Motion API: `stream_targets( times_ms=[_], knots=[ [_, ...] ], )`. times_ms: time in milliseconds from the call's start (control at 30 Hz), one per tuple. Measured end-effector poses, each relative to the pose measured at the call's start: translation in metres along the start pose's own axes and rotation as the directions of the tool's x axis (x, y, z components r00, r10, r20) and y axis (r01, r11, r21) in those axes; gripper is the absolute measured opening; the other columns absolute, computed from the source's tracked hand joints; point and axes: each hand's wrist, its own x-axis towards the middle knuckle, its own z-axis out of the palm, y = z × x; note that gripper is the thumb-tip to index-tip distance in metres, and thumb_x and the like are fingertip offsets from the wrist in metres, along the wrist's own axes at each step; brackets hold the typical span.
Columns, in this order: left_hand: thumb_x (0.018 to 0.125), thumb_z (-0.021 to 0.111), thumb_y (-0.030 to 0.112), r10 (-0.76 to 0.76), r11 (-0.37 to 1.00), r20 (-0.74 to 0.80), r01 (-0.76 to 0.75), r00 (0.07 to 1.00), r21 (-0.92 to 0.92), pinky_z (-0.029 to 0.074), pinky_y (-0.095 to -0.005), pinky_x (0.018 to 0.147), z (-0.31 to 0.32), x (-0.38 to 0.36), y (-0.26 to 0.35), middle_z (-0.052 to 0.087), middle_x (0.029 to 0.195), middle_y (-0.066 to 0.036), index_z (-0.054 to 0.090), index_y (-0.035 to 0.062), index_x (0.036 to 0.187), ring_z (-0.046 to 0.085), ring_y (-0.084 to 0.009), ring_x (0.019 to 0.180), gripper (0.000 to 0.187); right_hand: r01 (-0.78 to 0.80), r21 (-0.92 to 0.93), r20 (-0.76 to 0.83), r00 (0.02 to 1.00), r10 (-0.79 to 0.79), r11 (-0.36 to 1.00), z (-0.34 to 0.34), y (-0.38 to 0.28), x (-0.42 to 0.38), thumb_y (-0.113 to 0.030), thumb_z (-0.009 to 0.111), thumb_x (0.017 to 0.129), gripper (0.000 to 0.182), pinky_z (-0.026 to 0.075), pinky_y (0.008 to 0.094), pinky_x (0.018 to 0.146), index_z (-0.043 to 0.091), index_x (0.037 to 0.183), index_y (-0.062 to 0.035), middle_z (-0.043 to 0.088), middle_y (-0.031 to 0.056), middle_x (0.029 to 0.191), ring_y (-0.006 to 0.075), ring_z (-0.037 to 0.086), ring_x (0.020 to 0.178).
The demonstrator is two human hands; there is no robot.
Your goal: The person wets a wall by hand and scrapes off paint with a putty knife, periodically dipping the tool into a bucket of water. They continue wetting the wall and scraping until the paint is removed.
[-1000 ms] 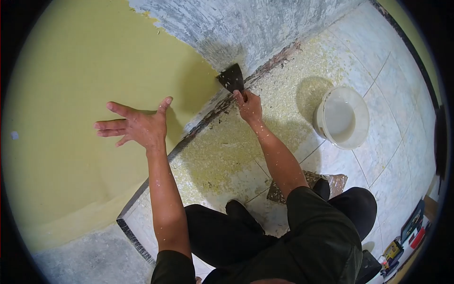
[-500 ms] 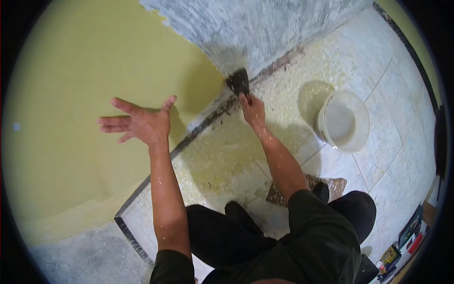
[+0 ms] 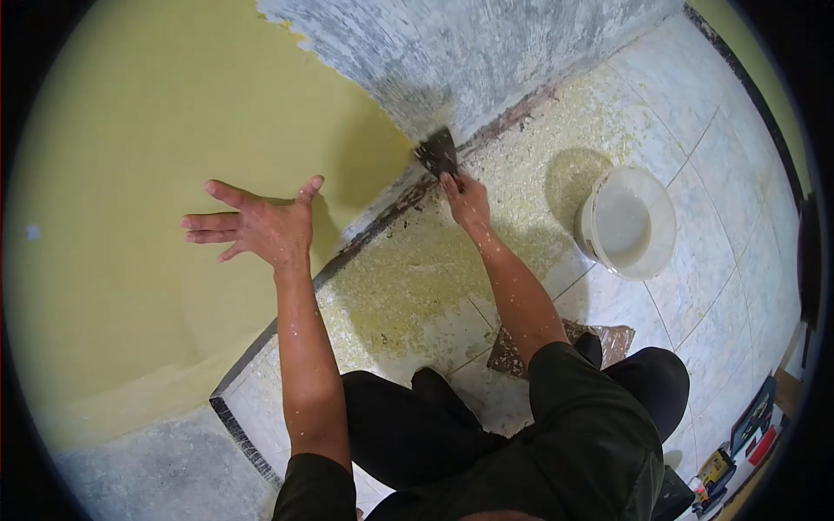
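My right hand (image 3: 469,204) is closed round the handle of a dark, broad-bladed scraper (image 3: 437,153). The blade meets the foot of the wall, where yellow paint (image 3: 208,104) borders a stripped grey-white area (image 3: 504,61). My left hand (image 3: 269,227) rests on the painted wall with its fingers spread, holding nothing. Pale flecks stick to both forearms. Yellow paint chips (image 3: 417,286) cover the floor below the scraper.
A white bucket (image 3: 669,227) holding cloudy liquid stands on the tiles to the right. A brown flat piece (image 3: 621,343) lies by my feet. Tools, among them a yellow one (image 3: 717,471), sit at the lower right. Dark skirting (image 3: 300,300) edges the wall.
The scraper and right hand have shifted very slightly at the wall's foot. My left hand stays in the same place on the wall.
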Motion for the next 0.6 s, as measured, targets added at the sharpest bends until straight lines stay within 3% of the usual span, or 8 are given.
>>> stream_targets(
  times_ms=[267, 333, 567, 600],
  knots=[
    [0.045, 0.081, 0.076, 0.003, 1.0, 0.016, -0.003, 1.0, -0.009, 0.015, -0.0883, 0.081, 0.003, -0.001, -0.001, -0.033, 0.143, -0.04, -0.02, 0.0158, 0.151, -0.027, -0.0612, 0.132, 0.158, -0.175, -0.035, 0.024, 0.984, 0.176, 0.984, -0.004, -0.002, -0.008, -0.054, 0.059, 0.089, 0.056, 0.046, 0.0466, 0.061, 0.065, 0.079, 0.0007, 0.061, 0.021, 0.066, 0.0397, 0.06, 0.064],
    [0.045, 0.081, 0.076, 0.009, 1.0, -0.01, -0.009, 1.0, -0.01, 0.015, -0.0882, 0.082, 0.004, 0.0, -0.001, -0.033, 0.142, -0.04, -0.02, 0.0159, 0.151, -0.027, -0.0615, 0.132, 0.158, -0.147, -0.057, -0.004, 0.989, 0.147, 0.987, -0.004, -0.002, -0.004, -0.048, 0.062, 0.091, 0.055, 0.041, 0.0408, 0.056, 0.058, 0.072, 0.0035, 0.053, 0.0161, 0.058, 0.0275, 0.047, 0.053],
    [0.045, 0.076, 0.082, 0.018, 1.0, -0.013, -0.018, 1.0, -0.011, 0.016, -0.0889, 0.078, 0.006, 0.0, -0.003, -0.035, 0.142, -0.039, -0.023, 0.0179, 0.15, -0.028, -0.0647, 0.129, 0.158, -0.102, -0.047, -0.066, 0.993, 0.099, 0.994, 0.004, 0.005, -0.001, -0.047, 0.063, 0.09, 0.053, 0.04, 0.041, 0.055, 0.058, 0.072, 0.0031, 0.054, 0.0164, 0.059, 0.0275, 0.046, 0.052],
    [0.045, 0.076, 0.082, 0.021, 1.0, -0.015, -0.022, 1.0, -0.009, 0.016, -0.0889, 0.078, 0.007, 0.001, -0.003, -0.035, 0.142, -0.039, -0.023, 0.0175, 0.15, -0.028, -0.0647, 0.129, 0.158, -0.083, -0.026, -0.053, 0.995, 0.082, 0.996, 0.004, 0.005, 0.0, -0.047, 0.063, 0.09, 0.052, 0.042, 0.0438, 0.056, 0.059, 0.072, 0.0028, 0.056, 0.0187, 0.06, 0.0334, 0.052, 0.055]
  ],
)
